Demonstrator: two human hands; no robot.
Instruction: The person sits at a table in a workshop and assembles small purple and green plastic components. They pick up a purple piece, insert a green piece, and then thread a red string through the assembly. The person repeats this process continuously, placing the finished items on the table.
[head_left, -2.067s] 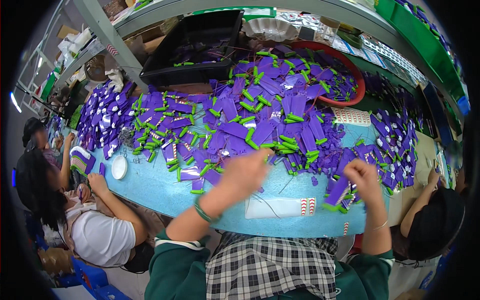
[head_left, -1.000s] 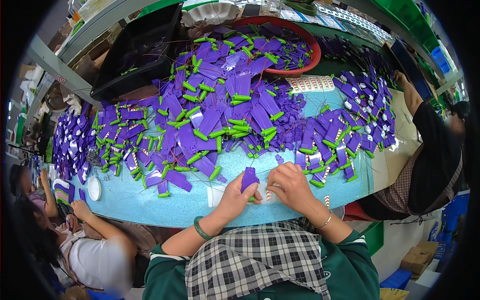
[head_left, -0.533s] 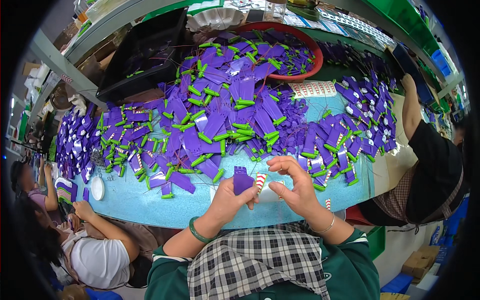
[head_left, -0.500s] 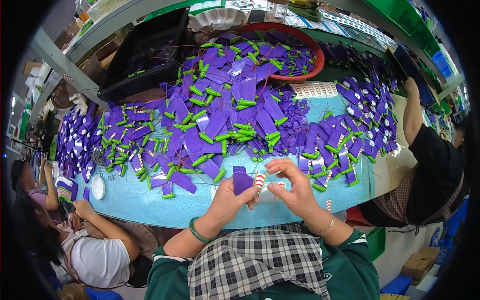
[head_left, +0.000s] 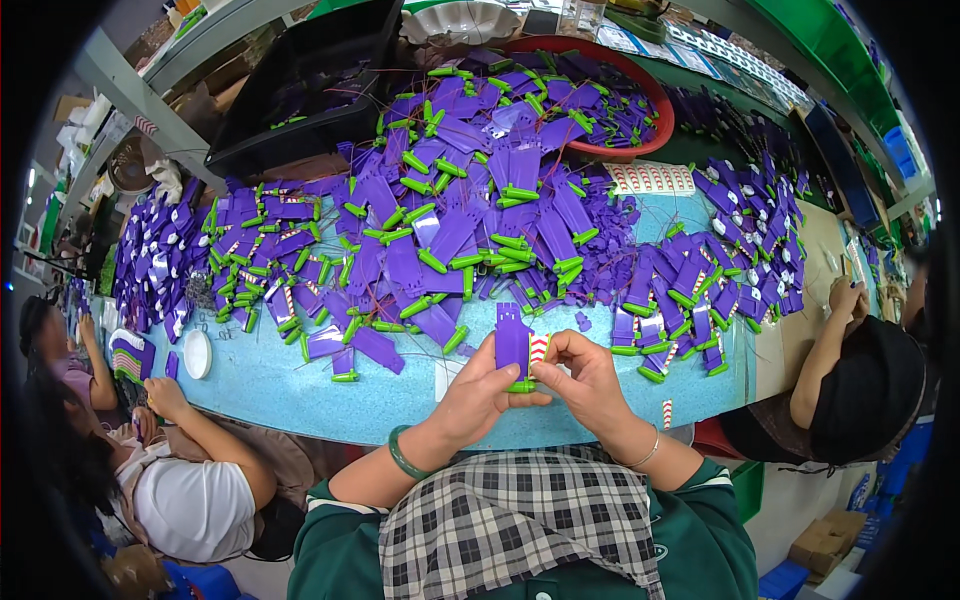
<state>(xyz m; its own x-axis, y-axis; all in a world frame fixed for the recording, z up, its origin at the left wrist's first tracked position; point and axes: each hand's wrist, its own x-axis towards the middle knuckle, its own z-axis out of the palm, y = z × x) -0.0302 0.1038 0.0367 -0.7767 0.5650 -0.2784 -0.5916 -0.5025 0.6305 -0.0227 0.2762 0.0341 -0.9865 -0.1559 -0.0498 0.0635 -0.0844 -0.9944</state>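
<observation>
Purple-and-green parts pile (head_left: 470,210) crowds the blue table (head_left: 300,400) beyond the held purple piece (head_left: 512,348).

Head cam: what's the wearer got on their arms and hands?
Both hands are bare, no gloves. The left hand has a green bangle at the wrist; the right hand has a thin pale bracelet. Dark green sleeves are pushed up the forearms.
</observation>
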